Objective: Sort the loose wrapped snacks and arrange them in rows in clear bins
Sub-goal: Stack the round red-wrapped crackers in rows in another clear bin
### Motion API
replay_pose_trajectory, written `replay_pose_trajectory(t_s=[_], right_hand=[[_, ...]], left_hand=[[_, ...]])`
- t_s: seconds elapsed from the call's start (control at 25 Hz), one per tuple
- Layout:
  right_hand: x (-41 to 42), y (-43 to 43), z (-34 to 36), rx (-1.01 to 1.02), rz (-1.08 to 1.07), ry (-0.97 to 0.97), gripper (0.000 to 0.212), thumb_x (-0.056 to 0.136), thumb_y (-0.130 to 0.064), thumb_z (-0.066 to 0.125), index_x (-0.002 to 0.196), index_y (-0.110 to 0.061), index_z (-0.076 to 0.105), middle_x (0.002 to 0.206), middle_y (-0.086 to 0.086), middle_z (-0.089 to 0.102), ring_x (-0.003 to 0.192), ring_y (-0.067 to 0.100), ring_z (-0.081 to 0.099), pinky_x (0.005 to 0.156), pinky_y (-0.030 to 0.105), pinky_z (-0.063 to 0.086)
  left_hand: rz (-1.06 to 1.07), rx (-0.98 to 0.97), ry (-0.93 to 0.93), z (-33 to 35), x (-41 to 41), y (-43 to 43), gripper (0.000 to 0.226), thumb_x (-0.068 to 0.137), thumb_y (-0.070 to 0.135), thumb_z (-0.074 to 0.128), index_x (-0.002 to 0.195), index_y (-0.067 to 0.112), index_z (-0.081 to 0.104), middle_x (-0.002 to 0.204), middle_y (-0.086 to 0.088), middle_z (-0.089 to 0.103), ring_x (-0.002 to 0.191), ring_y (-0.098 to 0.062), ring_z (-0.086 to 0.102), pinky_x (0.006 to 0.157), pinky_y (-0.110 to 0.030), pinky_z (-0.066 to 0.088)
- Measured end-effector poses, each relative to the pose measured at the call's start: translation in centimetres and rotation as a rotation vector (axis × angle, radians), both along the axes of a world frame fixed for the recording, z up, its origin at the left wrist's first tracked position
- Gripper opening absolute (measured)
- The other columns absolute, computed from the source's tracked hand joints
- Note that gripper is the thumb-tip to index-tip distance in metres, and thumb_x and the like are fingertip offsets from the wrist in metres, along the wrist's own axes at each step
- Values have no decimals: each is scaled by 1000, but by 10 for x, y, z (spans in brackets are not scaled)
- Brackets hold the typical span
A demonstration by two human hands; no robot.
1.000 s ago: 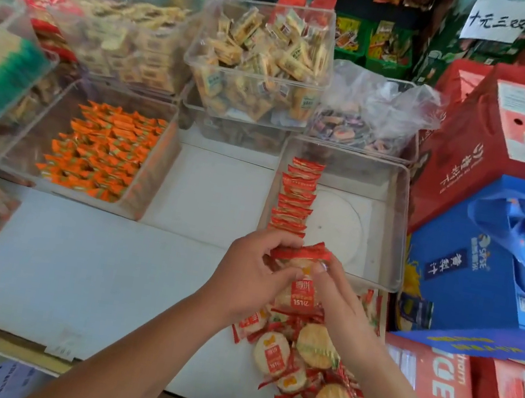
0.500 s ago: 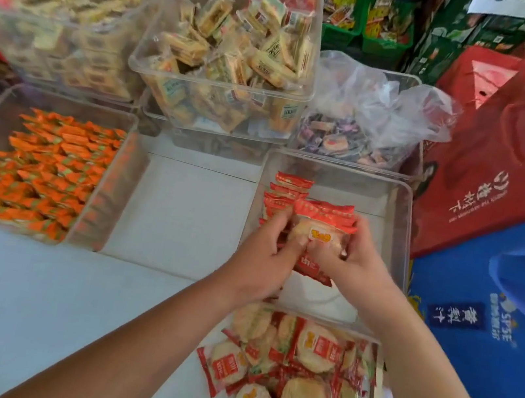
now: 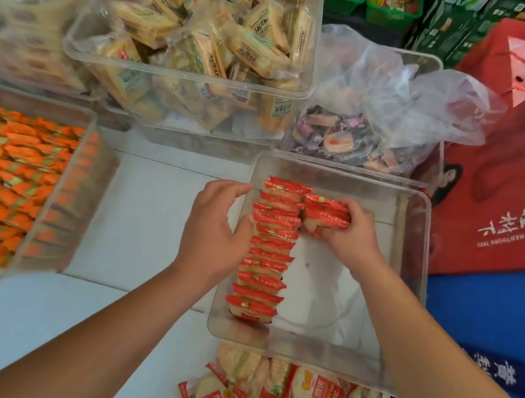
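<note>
Red snacks line the left wall of the bin. Right hand grips a few at the far end, likely starting row two; left hand, loose-fingered, steadies the row.

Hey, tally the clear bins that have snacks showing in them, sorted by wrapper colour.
orange-wrapper bin: 1
red-wrapper bin: 1
pale-yellow-wrapper bins: 2
purple-wrapper bin, lined with a plastic bag: 1
Total: 5
</note>
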State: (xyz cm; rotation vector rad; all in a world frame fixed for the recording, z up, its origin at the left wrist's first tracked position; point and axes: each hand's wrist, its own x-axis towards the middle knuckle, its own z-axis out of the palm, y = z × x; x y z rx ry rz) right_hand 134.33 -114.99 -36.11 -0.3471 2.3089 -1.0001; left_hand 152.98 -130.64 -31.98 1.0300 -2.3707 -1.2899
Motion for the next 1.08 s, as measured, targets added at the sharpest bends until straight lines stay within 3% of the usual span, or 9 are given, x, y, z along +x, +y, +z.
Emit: replay_pose_trajectory(t_s=[0.08,0.16,0.32,0.44,0.6,0.68,0.88,1.0,1.08], right_hand=[[-3,-5,-11,-24,-11,31,62,66,-20,97,110,-38,57,123,0,55,103,13,62,99,34,53],[1,-7,-13,-48,-79,42,69,66,-25,97,115,-38,51,114,-12,64,102,10,65,93,34,53],[11,-3,-15,-56,-259,25,79,70,-29,95,137,-22,53,111,-12,68,102,11,67,89,29,52],[9,-1,-6,-38,-264,1,53,65,-34,97,108,-29,67,95,-16,73,89,5,70,81,27,54],[12,8,11,84,-256,63,70,74,-39,90,135,-17,63,122,-3,69,112,19,66,97,41,54],[20,16,26,149,-235,100,72,77,-48,85,138,-17,60,127,0,68,116,22,65,98,44,54],[84,48,90,141,-63,236,42,90,-42,73,126,-19,69,116,-3,71,108,18,67,86,32,50],[153,81,109,75,31,210,37,91,-43,73,123,-24,70,106,-9,72,99,12,68,87,37,57],[202,111,107,61,76,153,31,88,-48,72,114,-31,72,96,-16,72,93,9,69,83,37,58]], left_hand=[[-13,45,25,-1,6,0,41,94,16,66,132,31,58,130,18,49,117,-3,53,91,-30,55],[-40,89,40,-4,11,1,42,95,15,67,133,32,57,132,20,48,118,-1,55,88,-27,55],[-25,130,65,-5,23,6,42,97,16,66,132,35,56,133,21,50,117,0,57,89,-24,52],[31,166,21,-2,44,16,39,97,21,66,132,35,55,131,22,52,116,4,56,90,-22,52],[96,215,-25,0,91,34,38,97,21,66,132,35,57,130,24,54,116,6,56,89,-19,51],[117,223,-40,1,118,48,37,97,19,67,128,35,60,127,24,57,115,6,58,87,-19,52],[142,313,-128,-12,178,100,29,95,18,69,122,29,66,118,21,64,108,2,62,88,-22,54],[-7,317,-262,-36,211,144,24,94,20,68,118,24,68,114,16,67,105,-2,65,87,-11,48],[-162,265,-339,-56,230,169,34,92,25,68,126,24,66,122,9,66,112,-11,65,94,-17,48]])
